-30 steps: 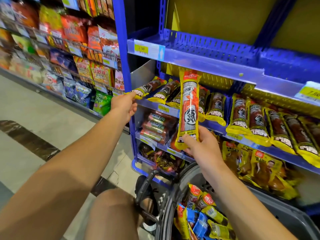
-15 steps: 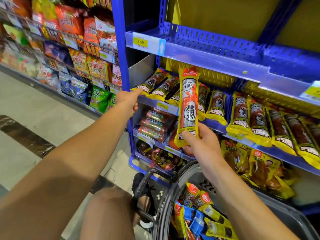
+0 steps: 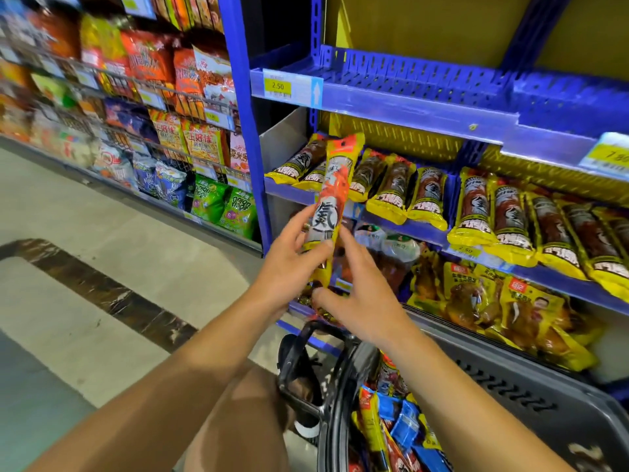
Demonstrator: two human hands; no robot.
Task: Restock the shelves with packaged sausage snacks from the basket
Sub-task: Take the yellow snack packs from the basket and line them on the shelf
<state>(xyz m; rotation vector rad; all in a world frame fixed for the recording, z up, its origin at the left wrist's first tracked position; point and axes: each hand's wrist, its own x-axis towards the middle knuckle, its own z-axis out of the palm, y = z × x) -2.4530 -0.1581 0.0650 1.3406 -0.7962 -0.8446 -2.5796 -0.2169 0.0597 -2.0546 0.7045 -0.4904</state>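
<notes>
Head view: left hand (image 3: 289,264) grips sausage pack (image 3: 332,202) upright, right hand (image 3: 360,301) loosely touching it.

- The sausage pack (image 3: 333,206) held up in front is yellow on the edges, with an orange-red top and a white part with a big black sign.
- The sausage packs on the shelf (image 3: 510,216) are yellow with dark brown middles and black writing.
- The shelf rack (image 3: 408,97) is blue, with a yellow back wall.
- The price tag (image 3: 278,86) is yellow with black numbers.
- The basket (image 3: 531,390) is dark grey, with yellow, red and blue packs inside.
- The chip bags (image 3: 221,206) low on the left are bright green.
- The floor (image 3: 68,233) is light beige with a dark brown stripe.
</notes>
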